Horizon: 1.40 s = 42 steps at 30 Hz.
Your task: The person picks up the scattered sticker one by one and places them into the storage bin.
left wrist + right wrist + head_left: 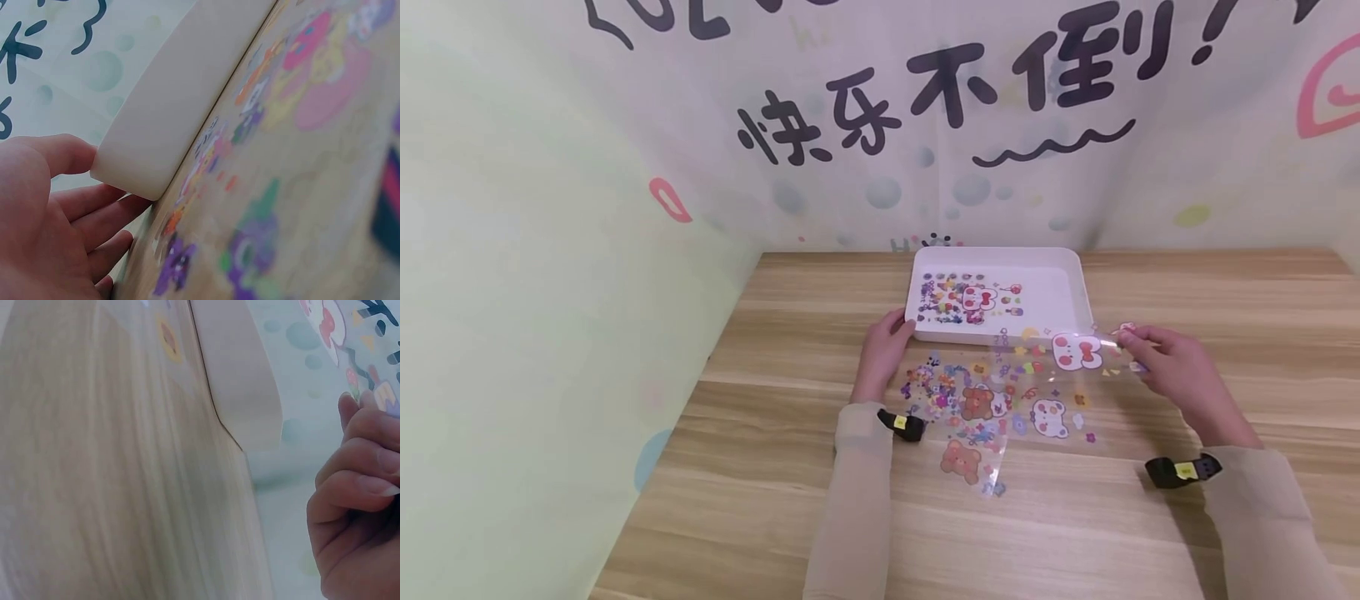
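My right hand (1183, 379) pinches the edge of a clear sheet (1077, 353) printed with a bunny, bears and small flowers, like a sticker sheet. The sheet is raised and slants over the table in front of a shallow white tray (1048, 287). In the right wrist view the fingers (369, 453) are curled at the sheet's printed edge. My left hand (882, 352) grips the tray's near left corner. The left wrist view has the thumb on the tray's rim (144, 144), with other fingers beneath the corner. Inside the tray lies another clear printed sheet (979, 298).
More clear printed sheets (961, 461) lie on the wooden table (760, 467) in front of the tray, partly overlapped by the raised one. A printed curtain (865, 192) hangs behind the table's back edge, and a pale one (550, 333) runs along its left.
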Each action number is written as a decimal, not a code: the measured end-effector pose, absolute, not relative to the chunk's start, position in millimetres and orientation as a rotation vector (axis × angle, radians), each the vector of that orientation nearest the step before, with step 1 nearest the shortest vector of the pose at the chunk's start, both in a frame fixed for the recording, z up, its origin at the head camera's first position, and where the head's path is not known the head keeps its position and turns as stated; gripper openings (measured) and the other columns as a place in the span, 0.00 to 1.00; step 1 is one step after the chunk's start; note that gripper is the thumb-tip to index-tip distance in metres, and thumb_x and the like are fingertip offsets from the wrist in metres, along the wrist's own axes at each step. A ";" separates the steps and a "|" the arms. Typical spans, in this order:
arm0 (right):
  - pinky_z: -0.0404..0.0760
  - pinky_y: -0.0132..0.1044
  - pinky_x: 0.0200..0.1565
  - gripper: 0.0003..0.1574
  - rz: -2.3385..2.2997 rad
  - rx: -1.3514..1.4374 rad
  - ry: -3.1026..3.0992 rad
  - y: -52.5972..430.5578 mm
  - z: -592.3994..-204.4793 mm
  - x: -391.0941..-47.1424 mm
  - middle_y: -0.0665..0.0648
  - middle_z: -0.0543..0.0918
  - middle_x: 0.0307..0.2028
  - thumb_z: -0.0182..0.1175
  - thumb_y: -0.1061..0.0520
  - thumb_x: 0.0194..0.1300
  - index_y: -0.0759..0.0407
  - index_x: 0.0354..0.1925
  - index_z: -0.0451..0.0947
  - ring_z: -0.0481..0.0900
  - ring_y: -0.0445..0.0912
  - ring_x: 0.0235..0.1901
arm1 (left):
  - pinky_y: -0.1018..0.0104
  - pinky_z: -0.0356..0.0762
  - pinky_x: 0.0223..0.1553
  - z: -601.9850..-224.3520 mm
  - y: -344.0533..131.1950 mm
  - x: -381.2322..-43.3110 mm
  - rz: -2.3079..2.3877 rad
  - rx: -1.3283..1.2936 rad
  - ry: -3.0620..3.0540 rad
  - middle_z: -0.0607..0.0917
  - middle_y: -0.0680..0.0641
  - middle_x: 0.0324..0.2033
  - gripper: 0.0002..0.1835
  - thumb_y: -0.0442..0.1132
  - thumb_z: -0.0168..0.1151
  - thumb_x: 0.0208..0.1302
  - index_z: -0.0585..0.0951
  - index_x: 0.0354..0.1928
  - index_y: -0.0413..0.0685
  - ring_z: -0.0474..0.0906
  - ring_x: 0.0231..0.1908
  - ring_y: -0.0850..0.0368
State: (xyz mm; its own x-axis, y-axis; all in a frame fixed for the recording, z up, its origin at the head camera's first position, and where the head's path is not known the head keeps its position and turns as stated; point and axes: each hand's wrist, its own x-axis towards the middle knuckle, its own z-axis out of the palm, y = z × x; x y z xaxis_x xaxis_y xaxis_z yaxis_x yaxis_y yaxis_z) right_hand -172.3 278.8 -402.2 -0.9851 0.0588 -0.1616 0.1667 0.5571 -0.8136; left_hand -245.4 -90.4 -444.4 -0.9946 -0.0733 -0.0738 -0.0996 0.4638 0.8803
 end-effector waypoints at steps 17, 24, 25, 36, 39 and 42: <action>0.74 0.35 0.25 0.42 -1.399 0.228 2.720 285.6 -406.0 -174.7 0.60 0.69 0.35 0.42 0.29 0.57 0.58 0.54 0.67 0.68 0.46 0.29 | 0.56 0.57 0.60 -442.9 -90.3 -245.9 1.610 -0.155 2.659 0.71 0.55 0.57 0.24 0.53 0.49 0.62 0.69 0.60 0.59 0.61 0.60 0.56; 0.77 0.34 0.28 0.43 -1.428 0.262 2.704 287.9 -405.8 -175.6 0.60 0.70 0.38 0.42 0.29 0.57 0.59 0.56 0.66 0.69 0.47 0.31 | 0.56 0.57 0.60 -441.9 -89.0 -244.7 1.626 -0.184 2.633 0.72 0.55 0.57 0.23 0.53 0.50 0.62 0.69 0.59 0.60 0.61 0.59 0.56; 0.77 0.34 0.30 0.44 -1.434 0.266 2.693 288.0 -406.0 -175.8 0.60 0.69 0.41 0.41 0.28 0.57 0.60 0.57 0.65 0.68 0.48 0.33 | 0.57 0.58 0.59 -442.0 -89.3 -244.5 1.631 -0.187 2.629 0.72 0.55 0.57 0.24 0.53 0.50 0.61 0.69 0.59 0.60 0.62 0.59 0.56; 0.78 0.34 0.30 0.40 -1.543 0.288 2.660 292.7 -406.7 -176.1 0.55 0.70 0.39 0.44 0.31 0.58 0.59 0.55 0.66 0.70 0.43 0.32 | 0.55 0.57 0.60 -441.9 -89.8 -243.9 1.612 -0.177 2.651 0.71 0.54 0.58 0.24 0.53 0.49 0.62 0.69 0.60 0.58 0.61 0.60 0.56; 0.78 0.34 0.29 0.37 -1.590 0.297 2.663 291.1 -406.0 -178.1 0.51 0.72 0.33 0.47 0.33 0.58 0.59 0.52 0.68 0.71 0.39 0.27 | 0.55 0.56 0.60 -442.9 -90.0 -244.7 1.596 -0.172 2.661 0.71 0.55 0.58 0.24 0.54 0.49 0.62 0.68 0.60 0.59 0.61 0.60 0.56; 0.78 0.33 0.30 0.38 -1.609 0.292 2.639 285.7 -402.2 -182.0 0.50 0.72 0.34 0.47 0.32 0.57 0.58 0.54 0.67 0.71 0.39 0.28 | 0.54 0.54 0.61 -442.9 -90.5 -245.6 1.593 -0.180 2.656 0.70 0.55 0.58 0.24 0.54 0.48 0.62 0.68 0.60 0.61 0.60 0.60 0.56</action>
State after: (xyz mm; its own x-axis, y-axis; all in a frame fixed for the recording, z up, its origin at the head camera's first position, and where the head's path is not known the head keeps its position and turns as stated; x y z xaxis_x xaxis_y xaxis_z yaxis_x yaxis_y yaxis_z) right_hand -182.0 285.7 -402.2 -0.9817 0.1404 -0.1288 0.1788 0.4455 -0.8772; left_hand -245.6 -90.5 -442.9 -0.9925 -0.0788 -0.0936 -0.1197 0.4661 0.8766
